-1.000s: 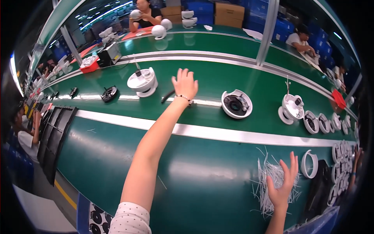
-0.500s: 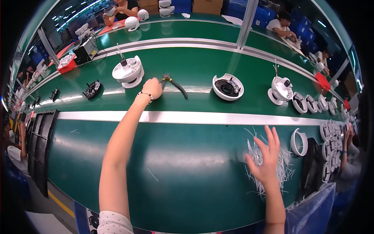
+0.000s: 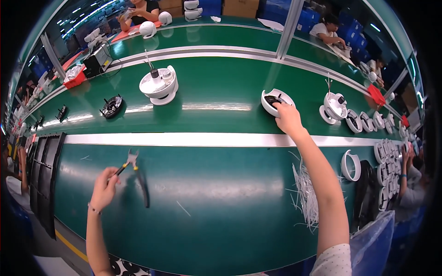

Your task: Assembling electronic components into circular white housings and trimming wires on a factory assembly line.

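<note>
Low over the near bench, my left hand (image 3: 104, 187) grips one handle of a pair of cutting pliers (image 3: 132, 159). The jaws point away from me, and the other black-and-yellow handle swings wide. Across the white rail, my right hand (image 3: 290, 118) has its fingers hooked over the near rim of a white round housing (image 3: 272, 110), which has a black part inside. My hand hides the near right side of that housing. To its left stands a white unit on a round foot (image 3: 159, 85), with wires sticking up.
White clipped strips (image 3: 305, 195) lie heaped near my right forearm, beside a white ring (image 3: 351, 166). A similar white unit (image 3: 334, 106) and more housings line the far right. A black ring part (image 3: 112, 106) and black tray (image 3: 45, 170) are leftward. Co-workers sit around.
My left hand has picked up the pliers from the far belt and brought them back toward me. My right hand has moved from above the strips to the white housing.
</note>
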`<state>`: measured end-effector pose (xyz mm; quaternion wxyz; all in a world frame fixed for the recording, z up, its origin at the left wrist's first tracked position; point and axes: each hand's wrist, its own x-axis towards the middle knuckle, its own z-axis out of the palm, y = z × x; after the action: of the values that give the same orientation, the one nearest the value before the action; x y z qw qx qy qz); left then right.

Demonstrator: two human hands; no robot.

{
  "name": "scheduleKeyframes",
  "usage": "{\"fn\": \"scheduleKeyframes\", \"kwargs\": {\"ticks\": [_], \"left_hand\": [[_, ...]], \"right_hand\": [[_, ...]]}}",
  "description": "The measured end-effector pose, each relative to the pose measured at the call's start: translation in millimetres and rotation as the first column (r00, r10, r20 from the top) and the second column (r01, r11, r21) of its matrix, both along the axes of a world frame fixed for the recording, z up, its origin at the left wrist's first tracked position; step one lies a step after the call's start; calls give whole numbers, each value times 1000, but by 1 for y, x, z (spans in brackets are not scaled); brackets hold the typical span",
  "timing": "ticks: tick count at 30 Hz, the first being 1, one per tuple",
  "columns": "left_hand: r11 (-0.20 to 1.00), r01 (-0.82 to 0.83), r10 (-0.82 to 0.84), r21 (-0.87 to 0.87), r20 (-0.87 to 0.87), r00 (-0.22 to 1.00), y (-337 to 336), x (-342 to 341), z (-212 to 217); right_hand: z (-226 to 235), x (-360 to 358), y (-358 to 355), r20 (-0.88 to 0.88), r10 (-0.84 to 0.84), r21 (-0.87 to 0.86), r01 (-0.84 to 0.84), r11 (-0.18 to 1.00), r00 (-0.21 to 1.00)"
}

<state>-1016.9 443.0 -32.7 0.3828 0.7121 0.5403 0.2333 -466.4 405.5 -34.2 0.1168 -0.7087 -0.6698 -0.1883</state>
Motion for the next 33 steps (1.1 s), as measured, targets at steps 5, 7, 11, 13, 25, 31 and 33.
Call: {"fn": "scheduleKeyframes", "kwargs": {"ticks": [5,7,11,13,25,31,33], "left_hand": [[984,-117,116,-136,-14,993,0,-57,-10],[995,-31,53,95,-242,969,16,-62,-7],[647,157,-27,746,-183,983,17,40,65],[672,276,-358,687,-25,933,4,93,93],[654,458,-707,602,272,653,-12,153,100],[761,615,-606,205,565,560,5,143,92],[727,671,-589,143,633,503,9,138,85]], "right_hand": [[39,-61,-20,-720,170,59,-185,981,673],[56,-86,-35,-855,217,55,-333,941,471],[77,-135,-56,-944,231,49,-595,802,235],[83,-151,-65,-967,206,61,-654,754,148],[81,-189,-70,-990,140,87,-665,742,26],[70,-203,-62,-893,-18,260,-549,794,-449],[71,-200,-61,-803,-50,290,-463,837,-594]]}}
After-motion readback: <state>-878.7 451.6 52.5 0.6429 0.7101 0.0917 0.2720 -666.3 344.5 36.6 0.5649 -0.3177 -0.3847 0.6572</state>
